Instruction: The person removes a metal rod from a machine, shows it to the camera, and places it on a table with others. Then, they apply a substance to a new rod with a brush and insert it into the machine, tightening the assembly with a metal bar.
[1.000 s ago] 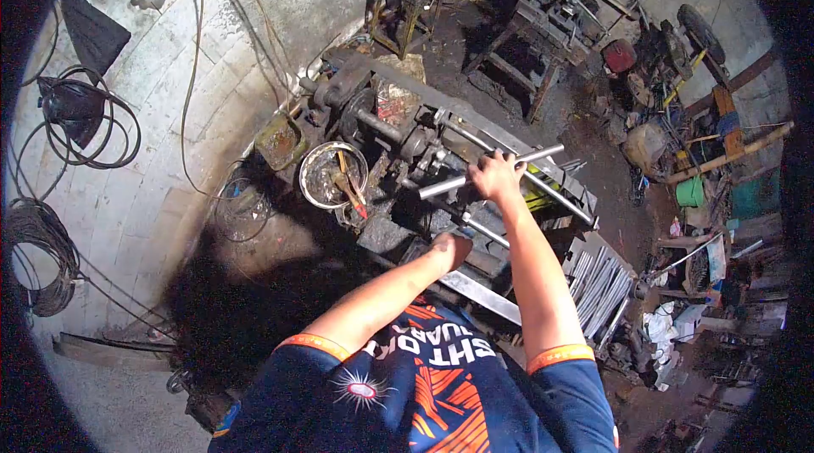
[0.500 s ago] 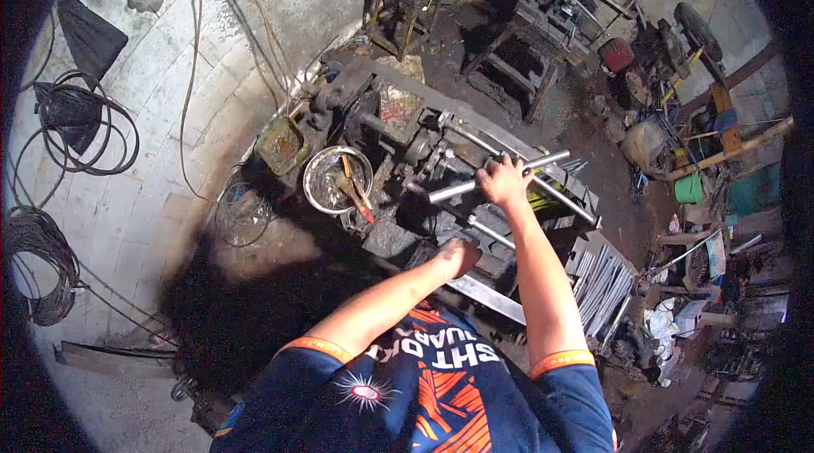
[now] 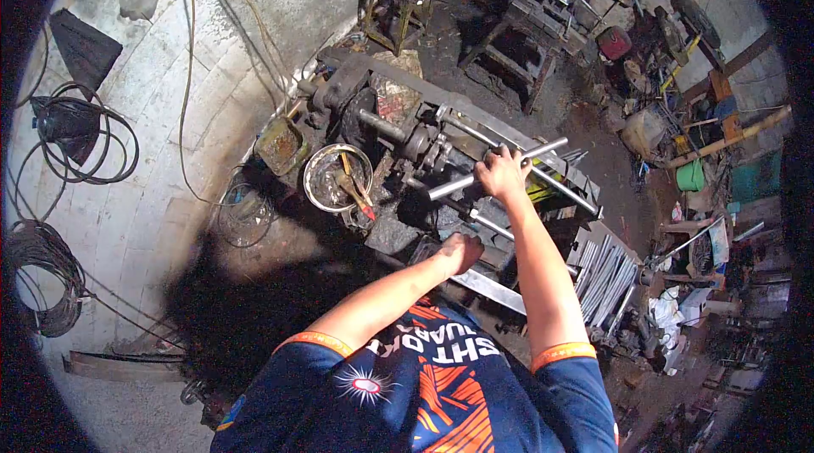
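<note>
Right hand wrapped round metal bar; left hand curled, hold unclear. White shirt lettering partly legible.

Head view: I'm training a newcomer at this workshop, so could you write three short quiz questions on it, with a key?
1. Short answer: which of the person's hands grips the rod?
2. True or false: in the picture, the bowl lies to the left of the gripped rod.
3. Fill in the colour: the tub towards the picture's right edge is ____.

Key: 1. The right hand. 2. True. 3. Green.
</note>
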Available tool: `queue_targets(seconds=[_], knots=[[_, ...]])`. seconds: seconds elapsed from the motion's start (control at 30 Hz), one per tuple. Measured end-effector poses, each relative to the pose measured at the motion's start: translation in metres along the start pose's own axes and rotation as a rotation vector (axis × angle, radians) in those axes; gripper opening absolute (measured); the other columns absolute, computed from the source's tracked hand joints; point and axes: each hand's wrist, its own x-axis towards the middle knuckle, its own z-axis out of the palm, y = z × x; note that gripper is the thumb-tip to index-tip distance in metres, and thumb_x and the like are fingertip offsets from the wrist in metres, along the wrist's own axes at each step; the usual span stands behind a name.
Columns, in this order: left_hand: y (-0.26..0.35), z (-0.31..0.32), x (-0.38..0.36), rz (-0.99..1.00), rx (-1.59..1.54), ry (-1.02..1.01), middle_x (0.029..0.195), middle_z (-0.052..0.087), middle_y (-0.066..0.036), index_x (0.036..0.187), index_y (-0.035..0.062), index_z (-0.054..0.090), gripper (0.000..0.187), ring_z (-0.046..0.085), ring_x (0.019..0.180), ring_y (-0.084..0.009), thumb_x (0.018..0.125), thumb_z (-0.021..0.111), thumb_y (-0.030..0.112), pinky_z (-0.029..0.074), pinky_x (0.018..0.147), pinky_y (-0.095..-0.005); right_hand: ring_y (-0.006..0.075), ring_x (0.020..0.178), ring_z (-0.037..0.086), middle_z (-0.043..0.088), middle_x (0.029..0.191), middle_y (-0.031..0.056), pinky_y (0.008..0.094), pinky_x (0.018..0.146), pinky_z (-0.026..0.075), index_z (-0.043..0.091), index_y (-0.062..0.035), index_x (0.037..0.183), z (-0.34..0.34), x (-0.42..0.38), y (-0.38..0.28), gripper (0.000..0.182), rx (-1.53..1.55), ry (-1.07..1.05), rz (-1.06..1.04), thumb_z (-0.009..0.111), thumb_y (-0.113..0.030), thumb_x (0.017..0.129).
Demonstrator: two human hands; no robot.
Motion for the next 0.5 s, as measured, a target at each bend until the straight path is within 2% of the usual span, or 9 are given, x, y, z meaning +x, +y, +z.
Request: queue_targets(seconds=[0.07, 0.2, 0.37, 0.43, 0.5], knots=[[0.001, -0.013, -0.001, -0.041, -0.03, -0.07, 0.086, 0.064, -0.011, 0.081, 0.0093, 0.062, 0.009, 0.066, 0.073, -0.0267, 0.072, 0.06, 0.011, 0.053, 0.063, -0.0374, 0.0409, 0.124, 0.037, 0.047, 0.131, 0.0201, 0.0663, 0.103, 0.018, 0.067, -0.0125, 0.108, -0.001, -0.002, 0.001, 0.045, -0.022, 0.015, -0.008, 0.052, -0.044, 0.081], [0.006, -0.005, -0.003, -0.108, -0.101, -0.003, 0.084, 0.062, -0.012, 0.08, 0.0078, 0.061, 0.009, 0.065, 0.073, -0.0284, 0.073, 0.057, 0.009, 0.053, 0.062, -0.0391, 0.0447, 0.124, 0.036, 0.043, 0.135, 0.0231, 0.068, 0.101, 0.019, 0.067, -0.0124, 0.109, 0.004, 0.0, 0.007, 0.045, -0.016, 0.008, -0.023, 0.052, -0.044, 0.081], [0.007, -0.009, -0.003, -0.151, -0.15, 0.067, 0.079, 0.062, -0.014, 0.077, 0.0059, 0.061, 0.008, 0.065, 0.073, -0.0298, 0.073, 0.055, 0.009, 0.052, 0.06, -0.0397, 0.0447, 0.124, 0.035, 0.043, 0.134, 0.0229, 0.0694, 0.1, 0.019, 0.067, -0.0131, 0.108, 0.006, -0.001, 0.009, 0.044, -0.002, 0.016, -0.03, 0.05, -0.045, 0.082], [0.006, -0.01, -0.003, -0.157, -0.182, -0.09, 0.089, 0.063, -0.014, 0.092, 0.0064, 0.06, 0.017, 0.065, 0.076, -0.0318, 0.078, 0.051, 0.01, 0.053, 0.063, -0.0417, 0.0446, 0.124, 0.035, 0.045, 0.132, 0.0222, 0.0699, 0.099, 0.019, 0.067, -0.0134, 0.108, 0.006, 0.001, 0.009, 0.044, -0.002, 0.023, -0.031, 0.05, -0.045, 0.082], [0.008, 0.003, -0.012, -0.385, -0.809, 0.065, 0.083, 0.063, -0.014, 0.091, 0.0077, 0.061, 0.017, 0.065, 0.075, -0.0312, 0.079, 0.049, 0.01, 0.053, 0.064, -0.0422, 0.0441, 0.123, 0.036, 0.047, 0.129, 0.0201, 0.0703, 0.099, 0.019, 0.065, -0.0139, 0.11, 0.003, -0.002, 0.008, 0.045, 0.01, -0.001, -0.04, 0.049, -0.045, 0.082]])
